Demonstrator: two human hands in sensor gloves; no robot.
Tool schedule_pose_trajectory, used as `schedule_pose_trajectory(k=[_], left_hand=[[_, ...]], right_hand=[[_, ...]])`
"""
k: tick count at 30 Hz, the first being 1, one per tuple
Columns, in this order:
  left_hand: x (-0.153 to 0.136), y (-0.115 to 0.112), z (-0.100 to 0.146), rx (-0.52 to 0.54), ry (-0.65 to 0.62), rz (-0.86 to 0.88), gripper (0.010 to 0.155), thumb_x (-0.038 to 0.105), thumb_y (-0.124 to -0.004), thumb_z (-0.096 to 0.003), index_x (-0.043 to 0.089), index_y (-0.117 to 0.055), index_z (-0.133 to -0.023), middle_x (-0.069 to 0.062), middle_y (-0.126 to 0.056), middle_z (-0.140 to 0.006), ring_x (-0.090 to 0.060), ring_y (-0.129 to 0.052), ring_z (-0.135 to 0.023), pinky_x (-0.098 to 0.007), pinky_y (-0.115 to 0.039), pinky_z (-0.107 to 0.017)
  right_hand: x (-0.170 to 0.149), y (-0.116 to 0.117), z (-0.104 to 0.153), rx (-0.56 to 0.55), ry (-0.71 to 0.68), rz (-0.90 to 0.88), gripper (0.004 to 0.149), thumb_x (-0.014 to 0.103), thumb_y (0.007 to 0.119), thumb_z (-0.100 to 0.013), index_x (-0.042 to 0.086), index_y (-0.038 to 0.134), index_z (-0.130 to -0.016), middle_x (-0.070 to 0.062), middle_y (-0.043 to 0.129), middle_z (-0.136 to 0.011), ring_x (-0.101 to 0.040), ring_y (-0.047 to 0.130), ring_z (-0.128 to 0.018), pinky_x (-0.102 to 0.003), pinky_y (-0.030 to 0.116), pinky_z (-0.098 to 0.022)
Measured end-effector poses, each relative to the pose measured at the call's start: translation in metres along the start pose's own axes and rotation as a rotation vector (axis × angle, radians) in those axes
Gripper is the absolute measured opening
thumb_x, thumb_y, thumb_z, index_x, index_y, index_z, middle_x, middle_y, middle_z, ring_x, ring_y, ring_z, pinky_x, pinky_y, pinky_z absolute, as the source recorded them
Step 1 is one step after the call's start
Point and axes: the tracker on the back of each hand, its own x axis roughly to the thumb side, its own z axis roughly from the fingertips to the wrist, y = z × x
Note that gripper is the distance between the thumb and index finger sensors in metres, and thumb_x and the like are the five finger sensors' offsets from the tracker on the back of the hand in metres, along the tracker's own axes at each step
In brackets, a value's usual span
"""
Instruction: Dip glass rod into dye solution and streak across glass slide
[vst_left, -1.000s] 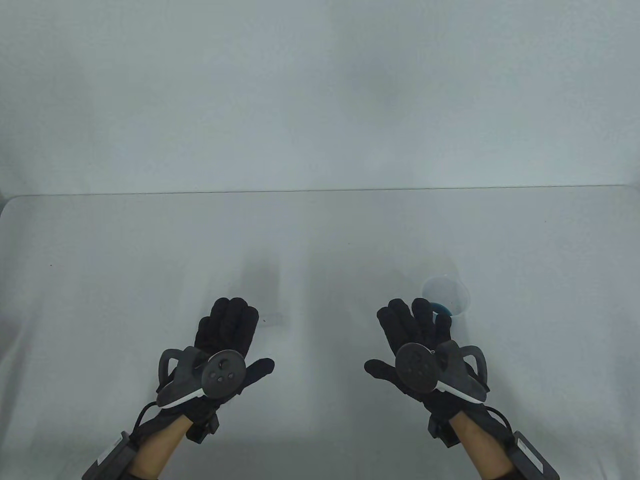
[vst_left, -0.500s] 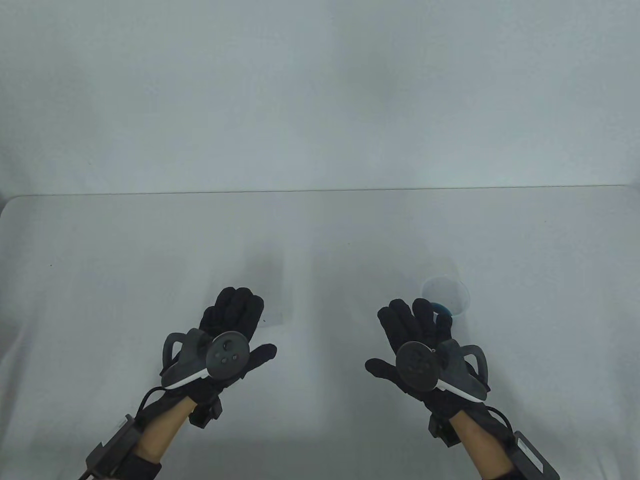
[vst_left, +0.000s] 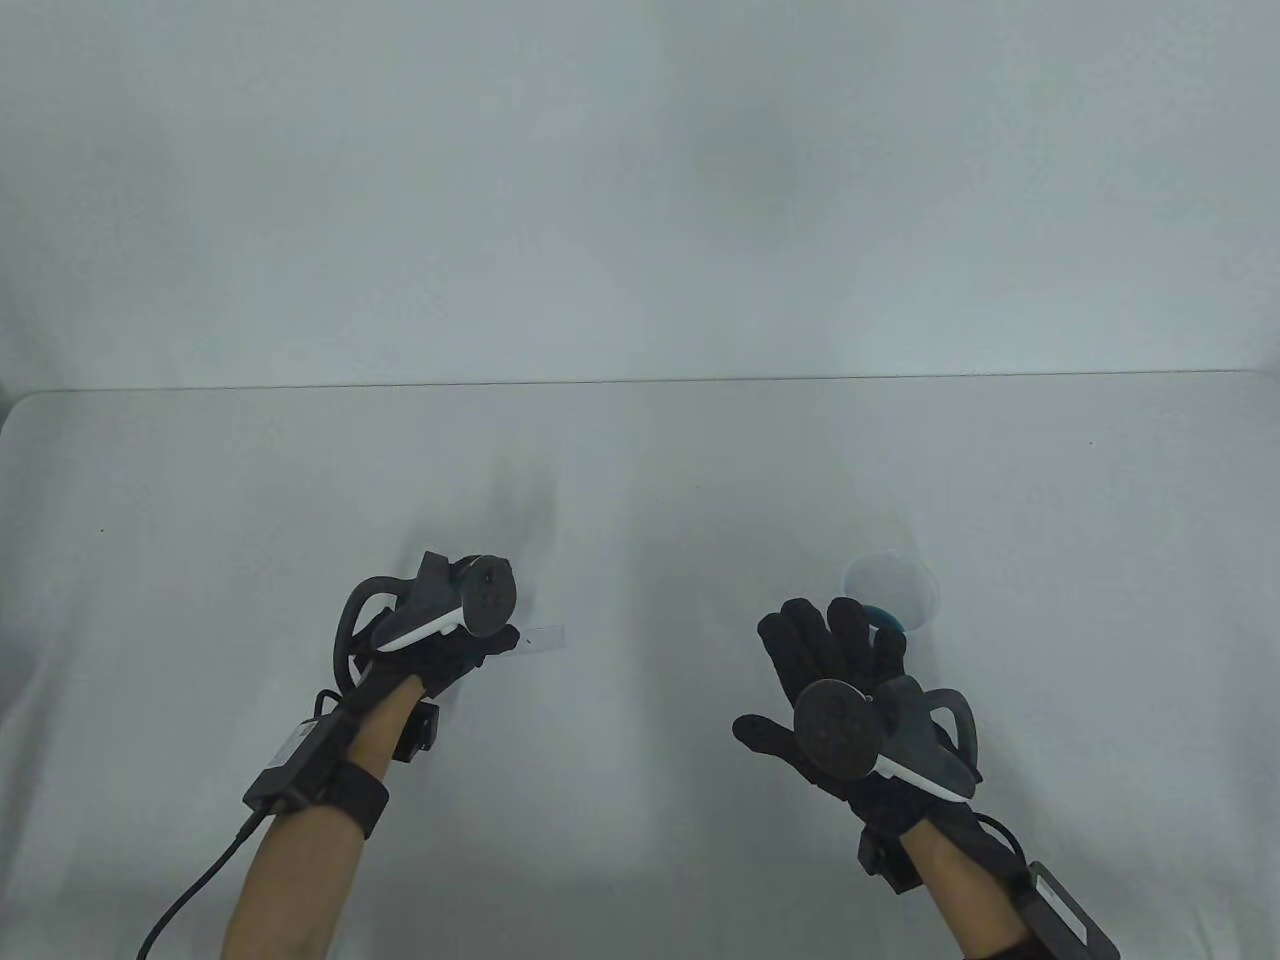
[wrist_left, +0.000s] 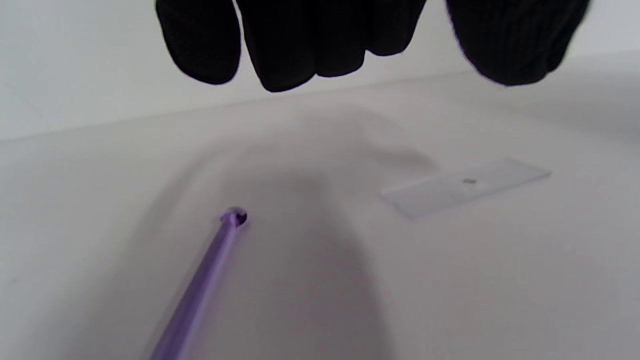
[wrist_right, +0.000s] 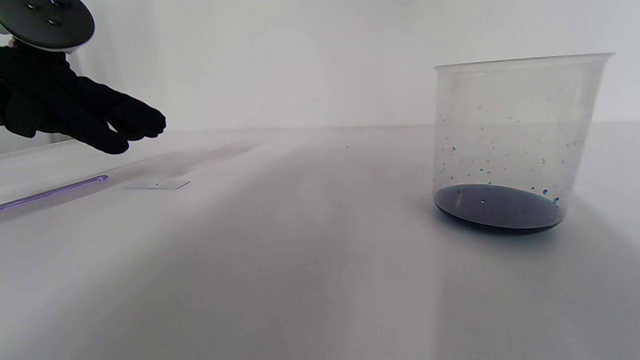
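White wall, white matte bench (vst_left: 640, 470). No readable writing anywhere. Left hand (vst_left: 440, 640) hovers over the rod and slide, fingers (wrist_left: 290, 45) hanging loose, gripping nothing. Rod (wrist_left: 200, 285) – thin, translucent purple, rounded tip – lies flat on the bench. Slide (wrist_left: 465, 186) – clear flat glass rectangle with a small dark speck – lies just beside the rod tip, apart from it. Right hand (vst_left: 840, 690) spread open, empty, near the cup. Cup (wrist_right: 515, 140) is clear plastic, tapered, upright, with a shallow pool of dark blue dye (wrist_right: 500, 206) at the bottom and droplets on the inner wall. Round dark tracker (vst_left: 838, 730) on the right hand's back.
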Motion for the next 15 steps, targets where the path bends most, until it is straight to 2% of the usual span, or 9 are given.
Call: schedule_pose_trajectory(k=[9, 15], left_hand=[[0.004, -0.022, -0.017, -0.121, 0.025, -0.088, 0.067, 0.050, -0.078, -0.0493, 0.029, -0.058, -0.110, -0.001, -0.066, -0.114, -0.027, -0.076, -0.102, -0.053, -0.065, -0.076], [0.013, -0.024, -0.018, -0.092, 0.022, -0.144, 0.059, 0.045, -0.078, -0.0499, 0.031, -0.064, -0.105, 0.003, -0.070, -0.110, -0.026, -0.079, -0.098, -0.051, -0.067, -0.075]], right_hand=[[-0.001, 0.000, 0.000, -0.008, -0.003, -0.004, 0.090, 0.075, 0.046, -0.045, 0.023, 0.022, -0.115, -0.006, 0.025, -0.126, -0.049, 0.026, -0.114, -0.071, 0.030, -0.076], [-0.002, -0.002, 0.000, -0.020, 0.000, -0.009, 0.090, 0.075, 0.046, -0.046, 0.023, 0.022, -0.115, -0.006, 0.024, -0.126, -0.050, 0.026, -0.114, -0.070, 0.030, -0.076]])
